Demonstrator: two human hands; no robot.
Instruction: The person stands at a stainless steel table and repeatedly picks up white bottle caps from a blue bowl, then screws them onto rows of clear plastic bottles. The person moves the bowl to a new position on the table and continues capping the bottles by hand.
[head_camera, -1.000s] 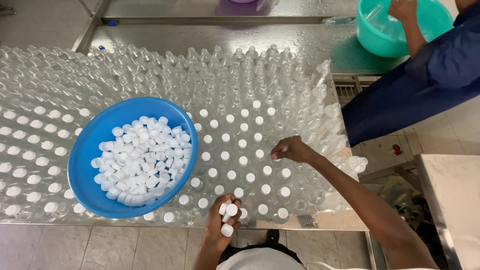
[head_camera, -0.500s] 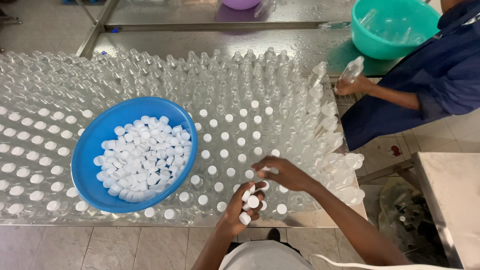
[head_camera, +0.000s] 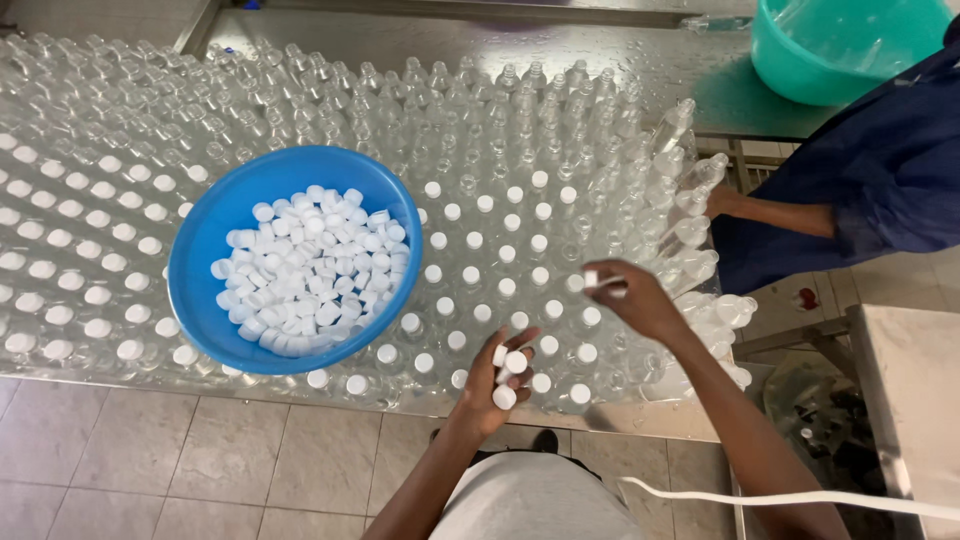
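My left hand (head_camera: 497, 384) is cupped palm-up at the table's near edge, holding a few white caps (head_camera: 510, 366). Further right, my right hand (head_camera: 630, 298) pinches a single white cap (head_camera: 592, 280) between its fingertips, just above the clear plastic bottles (head_camera: 520, 200) standing in dense rows. Bottles in the near rows carry white caps; those farther back stand uncapped. A blue bowl (head_camera: 205, 260) heaped with white caps rests on top of the bottles to the left of my hands.
The bottles stand on a steel table (head_camera: 640, 55). A co-worker in dark blue clothing (head_camera: 880, 170) stands at the right edge, one hand among the bottles. A teal tub (head_camera: 830, 50) sits at the far right. Tiled floor lies below.
My right hand took a cap from my left hand and moved right and up over the bottles. The co-worker's arm dropped from the teal tub to the bottles' right edge.
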